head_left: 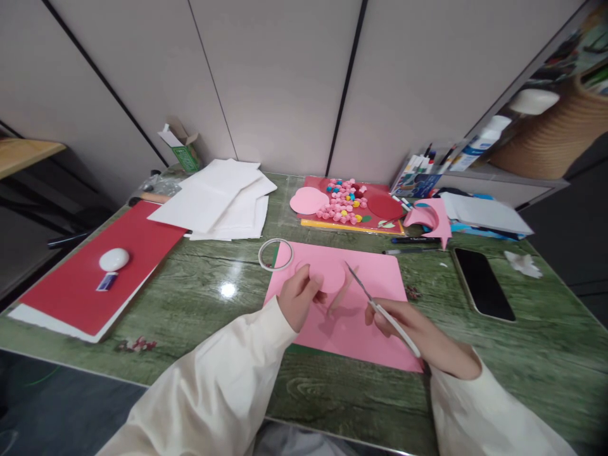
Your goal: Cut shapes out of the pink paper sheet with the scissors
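My left hand [300, 296] pinches a pink paper circle [329, 272] between thumb and fingers, holding it over a pink sheet [380, 272]. In my right hand [396, 320] is a pair of scissors [387, 316] with pale handles, the blades pointing up and left toward the circle's right edge. A narrow curved strip of pink paper [342, 292] shows below the blades; whether it is still joined to the circle I cannot make out. At the sheet's upper left corner lies a roll of tape [276, 255], partly over the sheet.
Behind the sheet, a red pack [313, 185] bears small pink paper pieces [346, 201], a pink circle and a red circle. White papers [213, 196] and red paper [102, 272] lie left. A phone [483, 284], pens [415, 240] and pink offcuts [439, 218] lie right.
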The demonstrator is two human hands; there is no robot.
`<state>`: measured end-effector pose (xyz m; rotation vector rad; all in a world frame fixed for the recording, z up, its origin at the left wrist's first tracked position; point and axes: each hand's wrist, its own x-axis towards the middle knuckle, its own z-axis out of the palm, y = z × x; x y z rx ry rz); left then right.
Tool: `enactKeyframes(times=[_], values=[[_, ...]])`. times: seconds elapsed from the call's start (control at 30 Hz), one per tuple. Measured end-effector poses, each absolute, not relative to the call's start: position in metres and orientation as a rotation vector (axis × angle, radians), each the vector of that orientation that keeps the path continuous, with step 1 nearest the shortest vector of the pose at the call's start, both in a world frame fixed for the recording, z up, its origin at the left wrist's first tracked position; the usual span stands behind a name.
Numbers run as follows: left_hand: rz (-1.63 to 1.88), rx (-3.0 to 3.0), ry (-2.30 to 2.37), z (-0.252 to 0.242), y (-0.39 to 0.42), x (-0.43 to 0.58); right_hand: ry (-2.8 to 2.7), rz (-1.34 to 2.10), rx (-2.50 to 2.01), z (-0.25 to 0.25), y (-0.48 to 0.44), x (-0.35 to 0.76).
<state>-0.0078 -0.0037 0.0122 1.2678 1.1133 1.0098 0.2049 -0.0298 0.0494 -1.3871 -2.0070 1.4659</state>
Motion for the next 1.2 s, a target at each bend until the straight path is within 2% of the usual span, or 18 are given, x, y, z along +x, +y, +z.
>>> enactKeyframes(times=[1.2], values=[[1.024, 1.270, 1.131, 0.0119, -0.0030, -0.0081, -1.937, 1.509, -1.390, 0.0404, -0.0282, 0.2077]])
